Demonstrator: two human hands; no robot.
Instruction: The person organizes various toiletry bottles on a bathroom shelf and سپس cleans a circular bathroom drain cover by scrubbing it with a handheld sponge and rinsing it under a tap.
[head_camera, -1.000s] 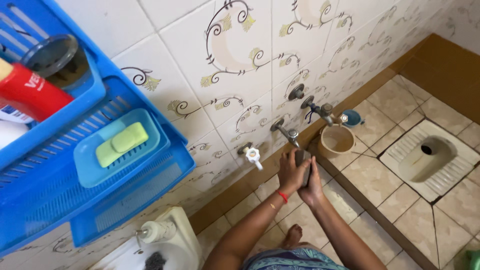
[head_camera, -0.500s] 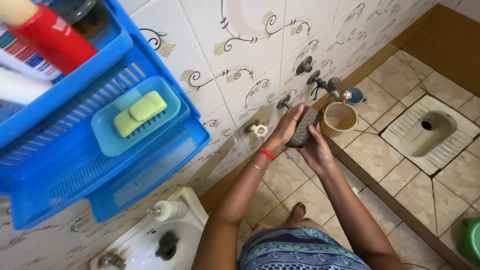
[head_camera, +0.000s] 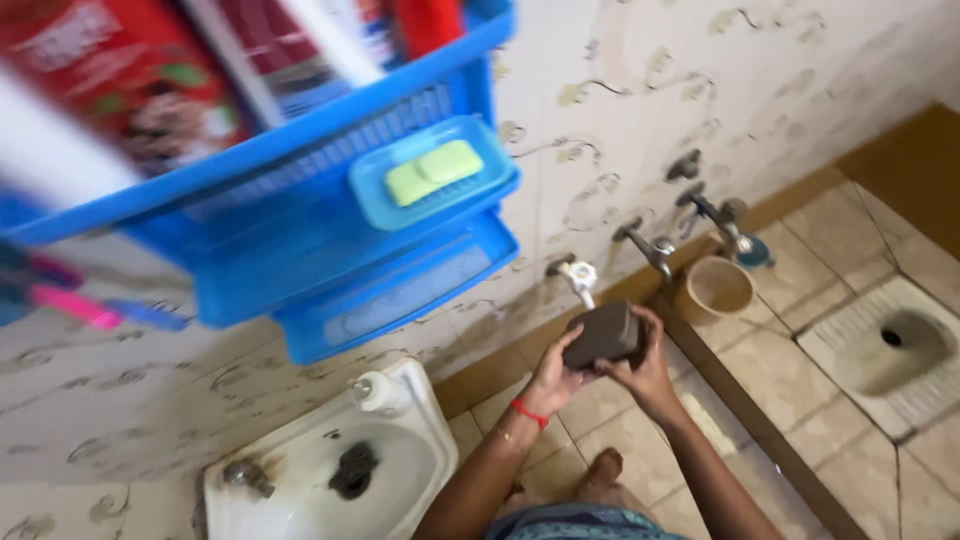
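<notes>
I see the dark block at frame centre, long axis horizontal, clasped between both hands: left hand grips its lower-left end, right hand its right end, just below the tap.

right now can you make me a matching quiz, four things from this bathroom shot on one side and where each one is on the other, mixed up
Things:
1. dark block
2. green soap bar
3. beige bucket
4. white washbasin

Places:
A. on the floor under the wall taps
B. in the light blue dish on the blue shelf rack
C. on the wall, low at the picture's bottom left
D. held between the left hand and the right hand

Pairs: 1-D, 2-B, 3-A, 4-C
</notes>
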